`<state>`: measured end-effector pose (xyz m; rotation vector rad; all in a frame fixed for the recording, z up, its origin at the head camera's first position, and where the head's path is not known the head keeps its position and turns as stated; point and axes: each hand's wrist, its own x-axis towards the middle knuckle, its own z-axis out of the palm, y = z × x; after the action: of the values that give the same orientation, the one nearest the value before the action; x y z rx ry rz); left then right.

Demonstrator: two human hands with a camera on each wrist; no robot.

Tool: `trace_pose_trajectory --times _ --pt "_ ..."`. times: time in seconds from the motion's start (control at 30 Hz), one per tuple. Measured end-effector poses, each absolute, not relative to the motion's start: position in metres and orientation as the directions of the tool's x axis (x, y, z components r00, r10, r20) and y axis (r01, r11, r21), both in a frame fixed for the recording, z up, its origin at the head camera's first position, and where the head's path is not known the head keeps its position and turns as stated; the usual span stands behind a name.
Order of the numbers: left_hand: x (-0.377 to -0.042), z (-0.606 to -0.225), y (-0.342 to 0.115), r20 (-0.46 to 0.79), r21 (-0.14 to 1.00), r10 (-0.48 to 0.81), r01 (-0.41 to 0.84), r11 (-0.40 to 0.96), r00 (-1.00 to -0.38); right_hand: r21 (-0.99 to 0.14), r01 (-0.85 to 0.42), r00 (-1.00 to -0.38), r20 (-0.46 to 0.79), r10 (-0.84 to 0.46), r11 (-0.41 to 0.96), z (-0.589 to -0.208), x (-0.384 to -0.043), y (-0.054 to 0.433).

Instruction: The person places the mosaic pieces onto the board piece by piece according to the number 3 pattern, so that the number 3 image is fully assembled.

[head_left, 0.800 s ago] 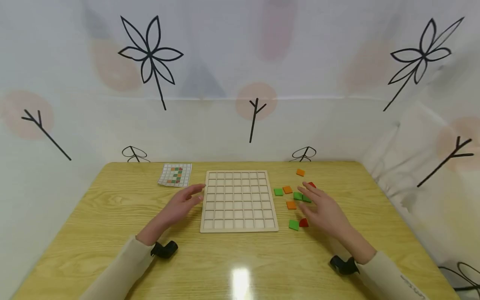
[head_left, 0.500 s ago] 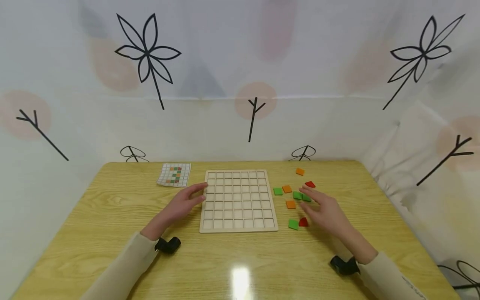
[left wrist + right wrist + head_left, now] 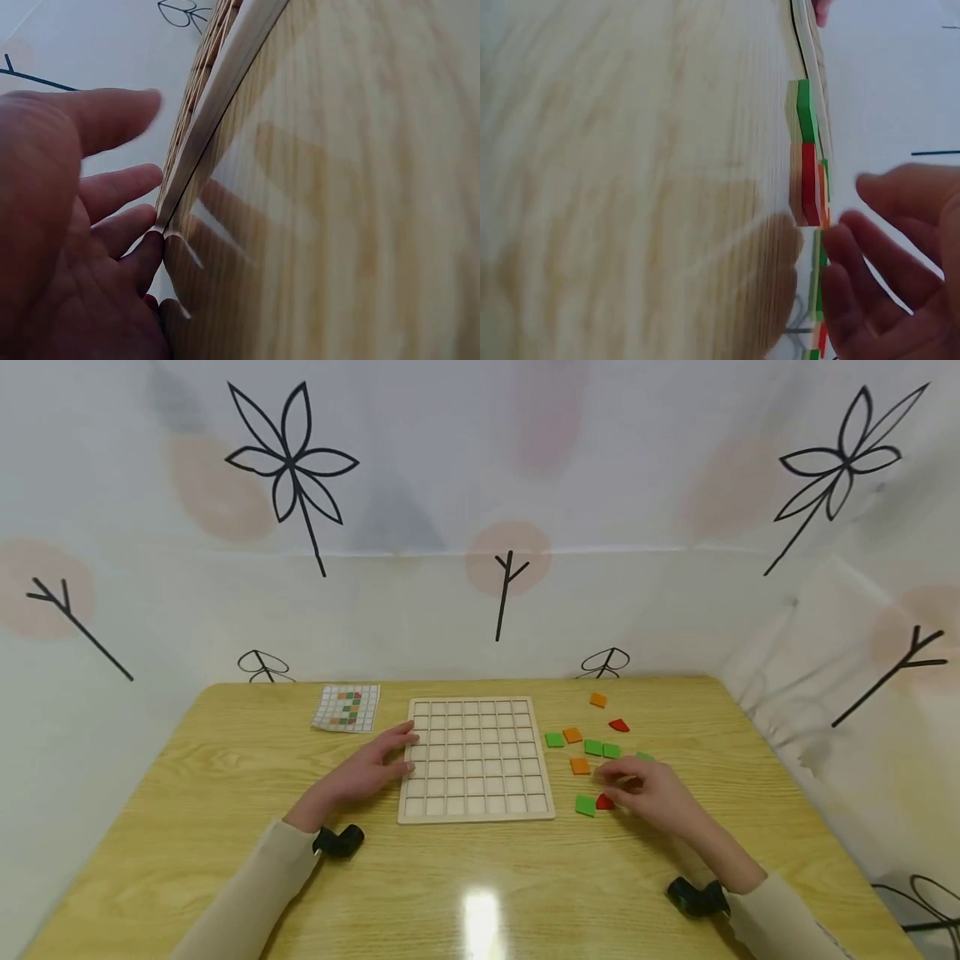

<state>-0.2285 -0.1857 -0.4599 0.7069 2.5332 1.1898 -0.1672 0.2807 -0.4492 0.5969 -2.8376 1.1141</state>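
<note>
A pale wooden grid board (image 3: 476, 817) lies flat in the middle of the table. My left hand (image 3: 362, 775) rests at its left edge with fingers extended, the fingertips right at the rim; the left wrist view shows them along the board's side (image 3: 217, 105). Over the loose tiles on the right hovers my right hand (image 3: 651, 792), its fingers bent and thumb apart, nothing between them. Just below its fingertips lies a red tile with a rounded edge (image 3: 604, 802), beside a green square tile (image 3: 586, 806). An orange tile (image 3: 581, 766) sits just left of the fingers.
More tiles lie behind the right hand: green ones (image 3: 592, 747), an orange one (image 3: 597, 700) and a red one (image 3: 618, 725). A printed pattern card (image 3: 326, 720) lies at the back left. A patterned cloth (image 3: 420, 618) stands behind the table.
My right hand has drawn back and lower towards the near red tile, its fingers bending, uncovering tiles behind it. My left hand has edged right to the board's rim.
</note>
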Motion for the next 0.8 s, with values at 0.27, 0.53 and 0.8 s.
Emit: trace_pose_trajectory --times 0.27,0.53,0.8 --pt "-0.230 -0.459 -0.190 -0.012 0.753 0.609 0.394 0.528 -0.793 -0.694 -0.415 -0.860 0.088 -0.503 0.588 -0.449 -0.170 0.294" --pt "-0.231 -0.460 -0.190 0.000 0.750 0.621 0.411 0.518 -0.783 -0.789 -0.333 -0.846 0.008 -0.534 0.516 -0.455 -0.172 0.304" --pt "-0.229 -0.459 -0.190 0.006 0.745 0.608 0.409 0.527 -0.794 -0.808 -0.311 -0.852 0.004 -0.523 0.500 -0.458 -0.173 0.303"
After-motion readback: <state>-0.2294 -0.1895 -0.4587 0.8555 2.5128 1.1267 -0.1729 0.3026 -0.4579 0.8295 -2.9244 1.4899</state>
